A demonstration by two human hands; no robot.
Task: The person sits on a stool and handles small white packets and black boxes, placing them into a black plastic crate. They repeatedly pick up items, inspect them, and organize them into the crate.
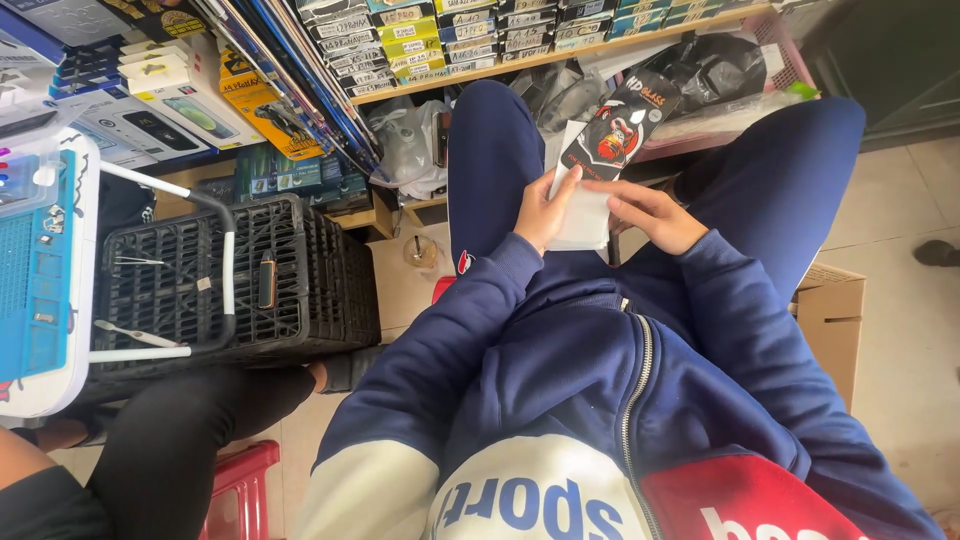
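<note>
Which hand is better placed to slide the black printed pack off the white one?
Probably the right hand: its fingers lie across the white pack just below the black printed pack, free to push or pull. The left hand grips the packs' left edge, so it seems better kept as the support.

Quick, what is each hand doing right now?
Left hand: closed on the left edge of the white flat packet.
Right hand: fingers resting on the same packet, beside the black printed package.

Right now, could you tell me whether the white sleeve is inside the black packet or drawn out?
Partly out: the white sleeve protrudes below the black packet, pinched by left hand and right hand.
</note>
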